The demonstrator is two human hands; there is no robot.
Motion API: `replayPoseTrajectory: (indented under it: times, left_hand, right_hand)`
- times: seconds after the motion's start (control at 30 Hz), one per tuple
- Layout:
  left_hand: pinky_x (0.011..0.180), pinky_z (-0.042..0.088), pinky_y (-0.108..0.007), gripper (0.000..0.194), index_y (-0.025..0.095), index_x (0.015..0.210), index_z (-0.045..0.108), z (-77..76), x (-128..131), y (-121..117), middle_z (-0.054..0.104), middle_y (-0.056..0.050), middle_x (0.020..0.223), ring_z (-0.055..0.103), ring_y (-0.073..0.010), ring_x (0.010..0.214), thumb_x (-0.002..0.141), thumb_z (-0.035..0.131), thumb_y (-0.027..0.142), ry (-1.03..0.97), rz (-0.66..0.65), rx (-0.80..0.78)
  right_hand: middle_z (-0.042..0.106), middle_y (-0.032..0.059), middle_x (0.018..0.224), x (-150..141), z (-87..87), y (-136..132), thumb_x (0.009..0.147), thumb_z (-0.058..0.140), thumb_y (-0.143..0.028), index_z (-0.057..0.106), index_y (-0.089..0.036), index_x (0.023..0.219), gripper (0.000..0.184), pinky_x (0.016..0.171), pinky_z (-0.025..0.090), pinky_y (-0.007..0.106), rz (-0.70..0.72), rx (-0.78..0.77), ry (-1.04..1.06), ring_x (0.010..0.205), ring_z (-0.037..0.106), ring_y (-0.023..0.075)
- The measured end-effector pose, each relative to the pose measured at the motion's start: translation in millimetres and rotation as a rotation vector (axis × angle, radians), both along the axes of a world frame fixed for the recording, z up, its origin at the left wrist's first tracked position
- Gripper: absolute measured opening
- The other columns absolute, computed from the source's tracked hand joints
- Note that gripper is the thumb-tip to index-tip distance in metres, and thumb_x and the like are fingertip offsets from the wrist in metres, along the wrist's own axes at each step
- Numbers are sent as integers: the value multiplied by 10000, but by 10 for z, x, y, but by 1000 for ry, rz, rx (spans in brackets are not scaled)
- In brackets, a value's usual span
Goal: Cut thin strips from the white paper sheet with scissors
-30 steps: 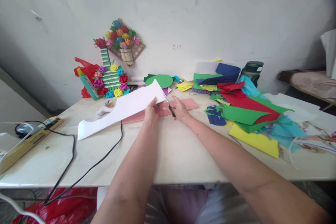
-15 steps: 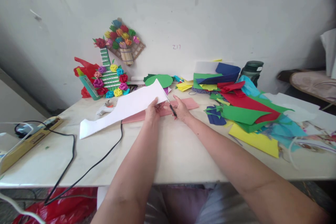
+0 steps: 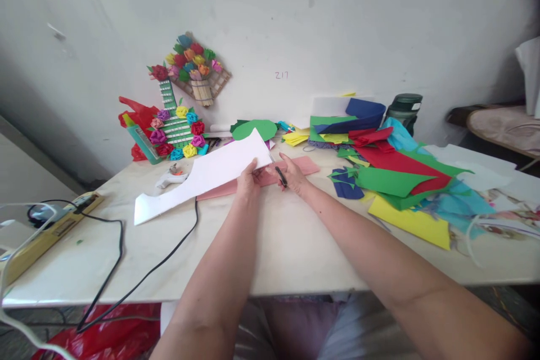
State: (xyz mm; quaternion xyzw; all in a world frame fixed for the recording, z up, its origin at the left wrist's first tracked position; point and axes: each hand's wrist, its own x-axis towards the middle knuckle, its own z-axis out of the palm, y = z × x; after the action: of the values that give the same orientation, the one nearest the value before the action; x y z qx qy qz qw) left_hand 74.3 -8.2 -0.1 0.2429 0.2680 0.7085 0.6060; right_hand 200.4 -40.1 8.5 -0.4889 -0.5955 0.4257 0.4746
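My left hand (image 3: 250, 178) grips a large white sheet (image 3: 219, 164) by its lower right part, thumb on top; the sheet is raised and has a curved cut-out along its lower left edge. In my right hand (image 3: 294, 176) is a pair of scissors (image 3: 280, 176) with dark handles. The blades lie along the sheet's right edge, partly hidden by it, so I cannot tell how far apart they are. Under both hands a folded pink sheet (image 3: 306, 165) lies on the table.
Paper-flower crafts (image 3: 179, 126) and a glue bottle (image 3: 142, 140) stand at the back left. A white glue gun (image 3: 171, 178) lies near a power strip (image 3: 54, 230) and black cable (image 3: 120, 244). Coloured sheets (image 3: 392, 180) and a dark bottle (image 3: 404, 109) fill the right.
The white sheet and both hands have shifted slightly right in view. The scissors have turned a little, and less of their blades shows beside the sheet's edge.
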Motion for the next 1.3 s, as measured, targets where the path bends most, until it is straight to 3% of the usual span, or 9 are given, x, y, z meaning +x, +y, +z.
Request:
replayPoseTrajectory:
  times: [0.4,0.73,1.3]
  left_hand:
    - [596,510,-217,185,114,848,608,-13,-15,19,666,-53,764,629,-131,613,666,622,84,-19,13,-14]
    - [529,486,-206,185,111,852,605,1,-28,13,651,-44,703,616,-130,554,667,616,98,-12,3,-31]
    - [509,477,-195,188,111,856,597,-4,-34,17,643,-39,665,616,-128,538,668,609,107,-18,-10,-41]
  right_hand:
    - [449,-114,431,-17,-26,31,674,664,-413,232,-155,1376,863,306,357,166,15,24,70,326,388,64]
    - [452,-101,514,-45,-20,40,640,678,-416,233,-193,1379,891,325,360,164,-43,20,24,353,385,52]
    - [447,-102,518,-23,-74,90,633,706,-408,209,-215,1395,929,296,363,159,4,43,46,357,380,49]
